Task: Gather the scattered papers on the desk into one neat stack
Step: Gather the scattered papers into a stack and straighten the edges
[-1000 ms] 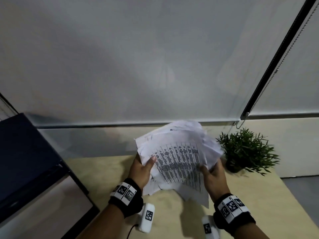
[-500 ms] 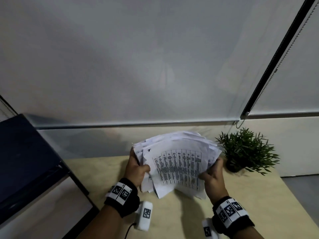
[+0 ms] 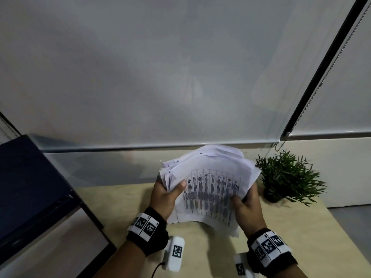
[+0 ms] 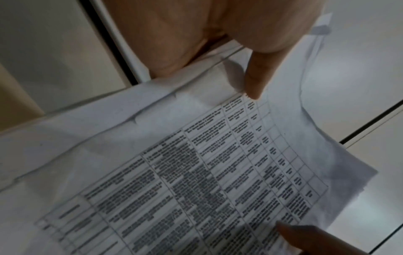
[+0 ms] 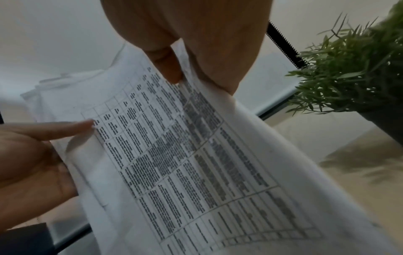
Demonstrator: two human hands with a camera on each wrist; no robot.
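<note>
Both hands are gripping the ragged bundle of thin white printed papers [image 3: 208, 189] above the pale wooden worktop [image 3: 128, 201]: left hand [image 3: 164, 197] and right hand [image 3: 248, 207] are pinching opposite edges. The limp, slick sheets are fanning unevenly, so loosening either pinch risks some sliding out toward the small green potted plant [image 3: 289, 177].

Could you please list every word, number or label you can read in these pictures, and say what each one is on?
None can be read.
Top sheet of the papers: a printed table of text, too blurred in every view.
Wristband on the left hand: black-and-white square markers, no words.
Wristband on the right hand: the same kind of markers, no words.
</note>
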